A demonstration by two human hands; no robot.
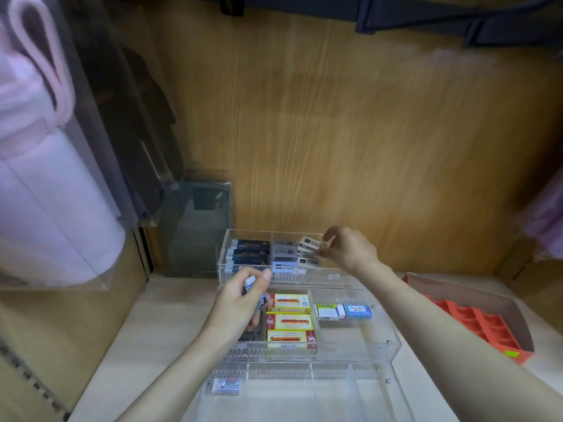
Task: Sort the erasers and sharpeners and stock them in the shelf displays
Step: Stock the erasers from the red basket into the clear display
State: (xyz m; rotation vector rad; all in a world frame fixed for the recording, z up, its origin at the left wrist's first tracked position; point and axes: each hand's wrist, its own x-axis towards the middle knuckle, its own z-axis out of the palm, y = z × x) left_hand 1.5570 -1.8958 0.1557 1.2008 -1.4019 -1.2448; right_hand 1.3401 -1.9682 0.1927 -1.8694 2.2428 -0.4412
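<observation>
- Head view: a clear acrylic stepped display with three tiers and thin slotted dividers stood on a pale shelf against a wood-grain back panel.
- The right hand pinched a flat white-sleeved eraser between thumb and fingertips, tilted over the top tier's right compartment.
- The left hand was curled around a small blue-and-white eraser, above the middle tier's left end.
- Dark-sleeved erasers filled the top tier's left compartment, with grey-sleeved erasers beside them.
- Three rectangular yellow boxes lay stacked in a row in the middle tier; two small blocks, one white and yellow, one blue, lay to their right.
- A small white packet sat in the bottom tier's left compartment.
- A red cardboard tray with moulded cells lay at the right.
</observation>
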